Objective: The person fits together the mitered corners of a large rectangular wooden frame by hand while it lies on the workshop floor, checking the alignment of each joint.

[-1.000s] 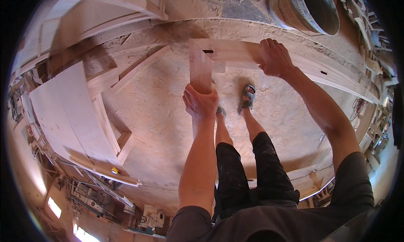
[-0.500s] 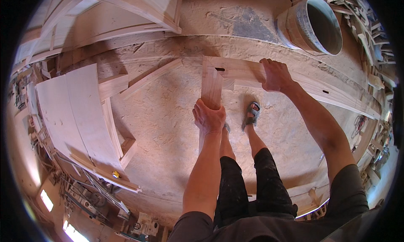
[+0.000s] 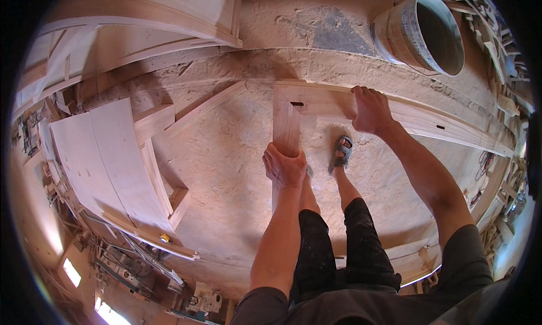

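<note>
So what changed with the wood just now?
The wooden frame moved slightly down the picture, nearer the sandal, along with the left grip and right grip. Neither let go. The bucket stayed put; the whole view shifted too.

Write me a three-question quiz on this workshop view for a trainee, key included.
1. Which hand grips the long, pale wooden board with dark slots?
2. True or false: the round, grey, open-topped bucket is at the upper left of the picture.
3. What does the left hand hold?
a) a black rubber hose
b) a second pale wooden board, meeting the long one at a corner
c) a red metal hammer

Key:
1. The right hand.
2. False; it is at the upper right.
3. b
</note>
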### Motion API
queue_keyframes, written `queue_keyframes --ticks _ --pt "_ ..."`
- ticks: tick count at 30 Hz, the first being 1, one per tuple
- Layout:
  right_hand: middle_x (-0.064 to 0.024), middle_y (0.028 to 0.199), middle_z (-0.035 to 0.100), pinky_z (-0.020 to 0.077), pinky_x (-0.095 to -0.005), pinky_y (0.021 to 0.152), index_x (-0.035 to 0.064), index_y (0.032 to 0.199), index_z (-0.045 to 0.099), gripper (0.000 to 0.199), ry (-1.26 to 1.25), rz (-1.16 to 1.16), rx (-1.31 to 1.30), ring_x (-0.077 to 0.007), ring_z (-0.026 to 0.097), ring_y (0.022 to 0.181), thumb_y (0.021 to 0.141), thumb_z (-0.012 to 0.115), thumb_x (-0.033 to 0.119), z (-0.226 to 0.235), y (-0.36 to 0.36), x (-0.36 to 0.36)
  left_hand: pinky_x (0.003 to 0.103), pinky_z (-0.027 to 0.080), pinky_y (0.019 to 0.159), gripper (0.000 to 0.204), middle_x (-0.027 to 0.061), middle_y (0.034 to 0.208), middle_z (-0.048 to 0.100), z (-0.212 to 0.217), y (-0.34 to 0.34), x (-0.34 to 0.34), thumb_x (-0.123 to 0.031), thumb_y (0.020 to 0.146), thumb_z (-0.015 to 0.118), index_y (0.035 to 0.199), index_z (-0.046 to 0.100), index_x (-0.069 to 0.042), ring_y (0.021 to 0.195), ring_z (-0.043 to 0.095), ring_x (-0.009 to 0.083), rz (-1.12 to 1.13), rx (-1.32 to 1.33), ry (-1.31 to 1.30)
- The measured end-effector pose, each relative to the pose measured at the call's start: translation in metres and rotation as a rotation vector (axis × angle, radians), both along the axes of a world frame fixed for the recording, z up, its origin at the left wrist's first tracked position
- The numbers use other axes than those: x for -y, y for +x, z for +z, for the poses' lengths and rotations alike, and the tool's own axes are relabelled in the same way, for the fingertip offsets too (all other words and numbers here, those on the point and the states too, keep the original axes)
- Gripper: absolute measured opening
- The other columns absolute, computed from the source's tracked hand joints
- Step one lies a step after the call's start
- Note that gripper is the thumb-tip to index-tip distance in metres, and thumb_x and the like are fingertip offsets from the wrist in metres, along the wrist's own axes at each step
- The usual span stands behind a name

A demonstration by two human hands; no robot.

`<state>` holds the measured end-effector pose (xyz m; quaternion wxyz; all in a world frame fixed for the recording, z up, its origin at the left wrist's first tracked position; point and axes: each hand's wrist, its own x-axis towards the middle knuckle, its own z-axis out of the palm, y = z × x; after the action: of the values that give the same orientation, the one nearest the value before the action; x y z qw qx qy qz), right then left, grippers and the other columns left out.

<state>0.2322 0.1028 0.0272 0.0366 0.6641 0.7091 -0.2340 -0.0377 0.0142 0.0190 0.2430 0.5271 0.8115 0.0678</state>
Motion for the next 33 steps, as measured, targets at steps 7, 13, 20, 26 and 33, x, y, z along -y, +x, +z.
queue_keyframes --ticks 7,13,20,26,33 --pt "-0.0231 0.111 0.070 0.0545 -0.0485 0.095 -0.0010 0.120 0.060 0.057 -0.152 -0.024 0.016 -0.0418 0.069 0.105 0.065 0.073 0.005 0.009 -0.003 -0.008 0.059 0.053 0.094 0.067 0.0211 0.116 0.061 0.002 0.001 0.000 -0.028 0.072 0.088 0.121 0.050 -0.002 0.116 0.059 0.0443 0.017 0.000 -0.032" --pt "-0.0229 0.109 0.070 0.0543 -0.0493 0.094 -0.0006 0.119 0.060 0.055 -0.094 -0.033 0.028 -0.0425 0.068 0.104 0.065 0.072 0.003 -0.001 -0.003 -0.004 0.060 0.053 0.091 0.066 0.0215 0.116 0.061 -0.003 0.002 -0.001 -0.027 0.073 0.087 0.122 0.050 -0.003 0.115 0.059 0.0449 -0.009 -0.023 0.055" --pt "-0.0251 0.099 0.068 0.0550 -0.0518 0.086 -0.0012 0.103 0.058 0.040 -0.017 -0.018 0.005 -0.0426 0.069 0.096 0.066 0.071 0.003 0.000 -0.005 -0.002 0.060 0.054 0.092 0.066 0.0227 0.117 0.063 -0.002 0.001 0.002 -0.026 0.074 0.085 0.124 0.049 -0.002 0.113 0.061 0.0456 -0.018 -0.050 0.044" --pt "-0.0239 0.096 0.068 0.0553 -0.0502 0.084 -0.0003 0.101 0.058 0.039 -0.019 -0.013 0.015 -0.0415 0.069 0.092 0.065 0.071 0.003 0.001 -0.004 -0.002 0.059 0.054 0.093 0.066 0.0229 0.116 0.063 -0.002 0.001 0.003 -0.026 0.074 0.085 0.124 0.049 -0.002 0.113 0.061 0.0454 -0.030 -0.043 0.065" --pt "-0.0196 0.099 0.066 0.0551 -0.0485 0.083 0.0013 0.105 0.057 0.045 0.088 0.010 0.057 -0.0388 0.068 0.092 0.064 0.074 0.006 -0.005 -0.002 0.008 0.058 0.054 0.096 0.068 0.0231 0.119 0.062 0.001 0.007 0.005 -0.028 0.075 0.085 0.125 0.048 -0.001 0.117 0.060 0.0447 -0.008 -0.060 -0.002"
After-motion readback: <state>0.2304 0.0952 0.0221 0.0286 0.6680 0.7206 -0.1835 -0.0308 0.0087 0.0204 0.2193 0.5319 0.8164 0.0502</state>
